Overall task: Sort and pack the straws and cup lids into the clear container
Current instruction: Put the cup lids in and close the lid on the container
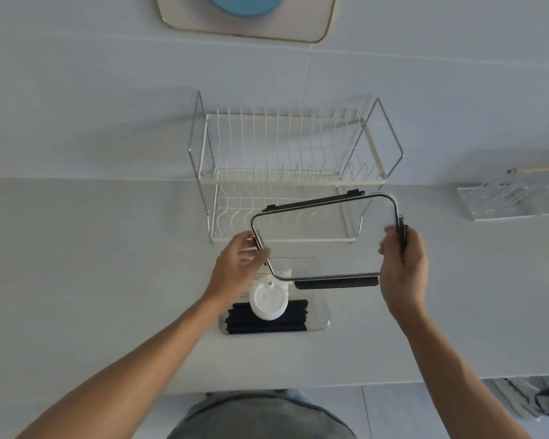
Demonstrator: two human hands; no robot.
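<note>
A clear rectangular container [320,318] sits on the white counter in front of me. Black straws [267,324] lie flat along its near side, and a stack of white cup lids [268,301] rests on them at the left. Above the container I hold its clear lid [324,236], which has a dark rim and black clips, tilted with its far edge raised. My left hand [240,264] grips the lid's left short edge. My right hand [403,264] grips the right short edge at a black clip.
A white two-tier wire dish rack [289,172] stands behind the container against the wall. A clear tray [514,201] with a wooden stick lies at the far right. The counter's front edge [393,381] runs close to my body.
</note>
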